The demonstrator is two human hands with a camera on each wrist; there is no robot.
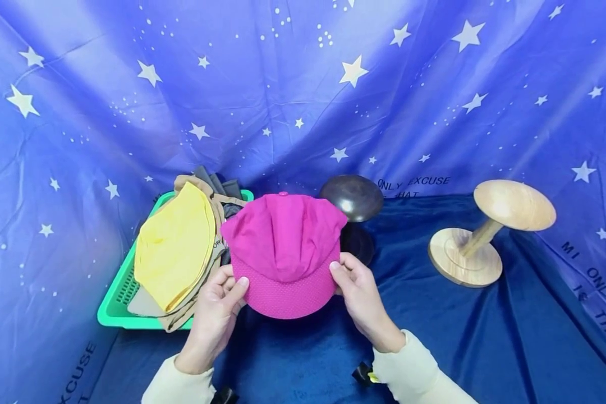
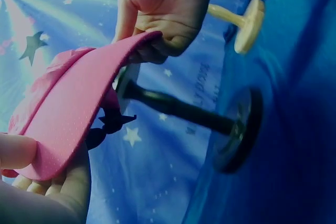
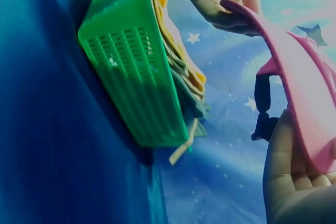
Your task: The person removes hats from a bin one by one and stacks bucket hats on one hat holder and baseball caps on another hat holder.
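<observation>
A magenta baseball cap (image 1: 288, 241) is held up in front, its dotted brim towards me and its soft crown sagging in folds. My left hand (image 1: 216, 314) pinches the brim's left end, thumb on top and fingers beneath. At the other end my right hand (image 1: 361, 297) grips the brim in the same way. Both wrist views show the pink brim (image 2: 79, 103) between the two hands, with dark straps (image 3: 264, 106) hanging below the cap. Behind the cap, a dark hat stand (image 1: 353, 196) is partly hidden.
To the left, a green basket (image 1: 112, 314) holds several hats, a yellow hat (image 1: 174, 247) on top. A light wooden hat stand (image 1: 515, 205) stands at the right on the dark blue cloth (image 1: 525, 342). Behind hangs a blue star-patterned curtain (image 1: 262, 67).
</observation>
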